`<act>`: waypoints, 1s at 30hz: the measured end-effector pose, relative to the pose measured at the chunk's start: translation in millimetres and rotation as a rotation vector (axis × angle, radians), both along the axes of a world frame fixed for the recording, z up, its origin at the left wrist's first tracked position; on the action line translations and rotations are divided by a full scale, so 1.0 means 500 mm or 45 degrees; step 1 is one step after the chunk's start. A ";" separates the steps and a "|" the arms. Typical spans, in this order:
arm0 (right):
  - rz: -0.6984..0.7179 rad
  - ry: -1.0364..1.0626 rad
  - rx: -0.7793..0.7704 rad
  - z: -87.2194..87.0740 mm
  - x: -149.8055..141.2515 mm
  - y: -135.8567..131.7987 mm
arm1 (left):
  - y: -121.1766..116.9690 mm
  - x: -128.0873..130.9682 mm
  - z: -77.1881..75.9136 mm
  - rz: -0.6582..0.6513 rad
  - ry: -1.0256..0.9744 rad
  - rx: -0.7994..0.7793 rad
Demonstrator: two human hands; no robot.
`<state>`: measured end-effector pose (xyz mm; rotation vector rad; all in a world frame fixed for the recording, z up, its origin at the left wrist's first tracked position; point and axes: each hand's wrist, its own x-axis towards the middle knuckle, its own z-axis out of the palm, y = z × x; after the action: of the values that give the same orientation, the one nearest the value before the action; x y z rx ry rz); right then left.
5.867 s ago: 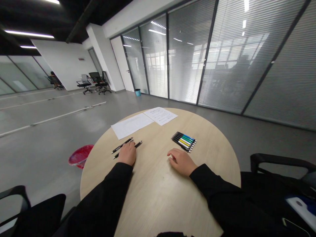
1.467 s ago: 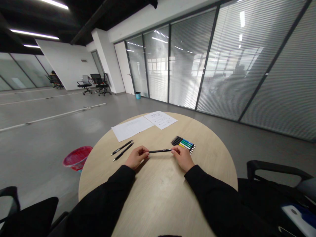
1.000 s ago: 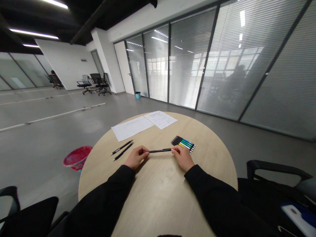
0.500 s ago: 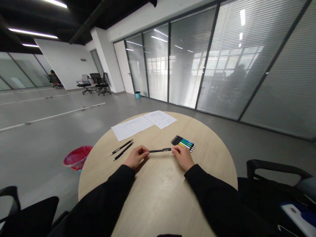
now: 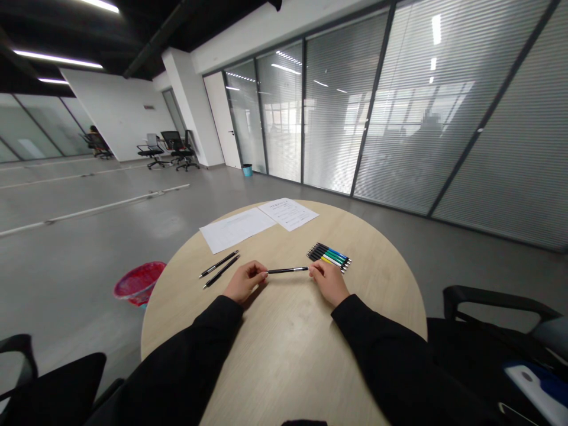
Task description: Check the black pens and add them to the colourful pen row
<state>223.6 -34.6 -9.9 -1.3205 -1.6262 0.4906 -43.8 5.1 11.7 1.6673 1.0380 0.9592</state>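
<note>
Between my two hands a black pen (image 5: pixel 287 270) with a silvery band is held level, just above the wooden table. My left hand (image 5: pixel 245 281) pinches its left end, and my right hand (image 5: pixel 329 281) pinches the right end. Left of my left hand lie two black pens (image 5: pixel 220 271), side by side and slanted. Just beyond my right hand is a row of several pens (image 5: pixel 331 254) with black, blue, green, white and yellow parts; my hand covers some of their near side.
Two printed paper sheets (image 5: pixel 237 229) lie at the far side of the round table (image 5: pixel 284 355). A red-lined bin (image 5: pixel 137 281) stands on the floor at the left. Black chairs flank me, one with an armrest (image 5: pixel 497 299) at the right.
The pen has turned about its long axis between my fingers: its clip, visible on top before, no longer shows. Both hands stay in the same place.
</note>
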 end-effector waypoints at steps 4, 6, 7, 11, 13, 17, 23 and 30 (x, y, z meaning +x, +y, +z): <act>0.005 -0.005 0.000 -0.001 -0.001 0.001 | 0.000 0.000 0.000 0.004 0.005 0.001; 0.010 -0.004 -0.003 -0.003 -0.001 0.002 | -0.001 0.000 0.001 0.012 0.012 0.004; 0.010 -0.005 -0.005 -0.004 0.000 0.002 | -0.001 0.001 0.002 0.014 0.010 0.006; 0.010 -0.010 -0.009 -0.008 0.001 0.004 | -0.002 0.002 0.004 0.007 -0.019 0.000; 0.016 -0.015 -0.005 -0.008 0.001 0.005 | -0.003 0.002 0.005 0.005 -0.029 -0.009; 0.020 -0.025 -0.001 -0.008 0.000 0.005 | -0.004 0.003 0.007 0.012 -0.030 -0.004; 0.015 -0.030 -0.005 -0.005 -0.001 0.003 | -0.002 0.001 0.006 0.016 -0.028 -0.009; 0.018 -0.051 0.001 0.001 -0.002 0.000 | 0.000 0.001 0.001 0.003 -0.081 -0.044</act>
<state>222.8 -34.7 -9.5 -1.3272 -1.6693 0.4746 -43.4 5.0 12.4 1.5973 1.0088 0.9845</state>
